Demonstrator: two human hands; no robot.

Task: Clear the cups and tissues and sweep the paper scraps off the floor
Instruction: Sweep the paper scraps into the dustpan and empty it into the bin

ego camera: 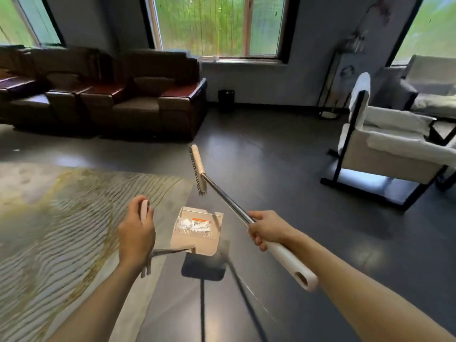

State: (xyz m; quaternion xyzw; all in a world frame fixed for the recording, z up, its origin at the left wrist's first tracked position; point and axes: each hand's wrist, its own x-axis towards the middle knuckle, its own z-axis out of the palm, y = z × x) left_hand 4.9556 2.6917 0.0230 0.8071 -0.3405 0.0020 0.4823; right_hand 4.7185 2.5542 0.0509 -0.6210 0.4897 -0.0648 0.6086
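Closed the left hand (136,233) round the pale rounded handle top of the beige plastic long-handled dustpan (195,245), fingers curled tight. Clamped the right hand (265,229) on the long chrome-poled broom (227,197), at the join of white plastic grip and metal pole. Held the pan clear of the glossy dark grey floor (283,156), right above its own dark shadow. Carried crumpled white paper scraps (187,224) inside, heaped against the pan's back wall beside an orange-and-white label. Held the broom's beige head with dark bristles (197,166) in the air too, tilted, just beyond the pan.

Stood by the edge of a pale rug with wavy grey and gold lines (61,218), spread over the left of the floor. Caught window light in soft patches on the bare floor. Faced, farther off on the left, a brown leather sofa (111,99) along the wall. Found a white cushioned armchair on a black frame (385,149) at the right, well apart from the sofa. Spotted a small black waste bin (226,97) at the far wall, between the two, under a wide window full of green (217,25). Made out little of the blurred stand near the armchair.
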